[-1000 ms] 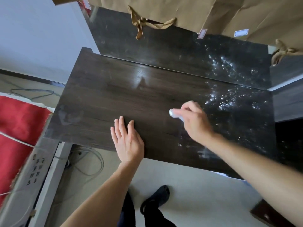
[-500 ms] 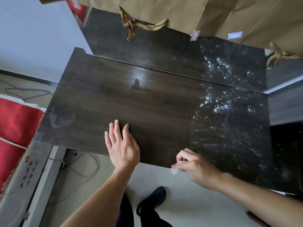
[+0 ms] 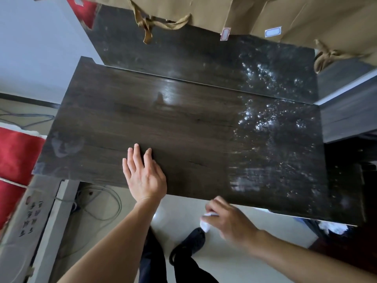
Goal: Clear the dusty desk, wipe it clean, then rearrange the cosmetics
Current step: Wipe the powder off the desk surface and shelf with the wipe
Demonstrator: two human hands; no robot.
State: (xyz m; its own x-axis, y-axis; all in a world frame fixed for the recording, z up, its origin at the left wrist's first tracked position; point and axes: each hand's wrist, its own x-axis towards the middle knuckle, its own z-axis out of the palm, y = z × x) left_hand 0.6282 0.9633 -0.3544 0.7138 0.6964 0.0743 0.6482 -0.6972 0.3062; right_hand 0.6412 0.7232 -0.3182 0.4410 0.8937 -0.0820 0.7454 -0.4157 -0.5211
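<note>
Desk point(image 3: 183, 129): one dark wood-grain top. The left and middle look clean, while white dust specks and smears point(image 3: 275, 123) cover the right third. The glossy dark panel point(image 3: 204, 58) behind it is speckled on the right too.

Left hand point(image 3: 145, 176): flat, fingers straight and slightly spread, holding nothing. The fingers press on the desk near its front edge and the heel of the palm overhangs it.

Right hand point(image 3: 230, 219): just off the front edge, over the floor, motion-blurred. Its fingers are curled round one small white wad point(image 3: 206, 224), tissue or cloth, can't tell which.

Back of the desk: brown paper bags point(image 3: 204, 13) with two cloth handle knots point(image 3: 151, 23) and two stickers point(image 3: 225, 34).

Floor: cables point(image 3: 102, 201), one dark shoe point(image 3: 189, 244). Red fabric point(image 3: 18, 152) at left.
</note>
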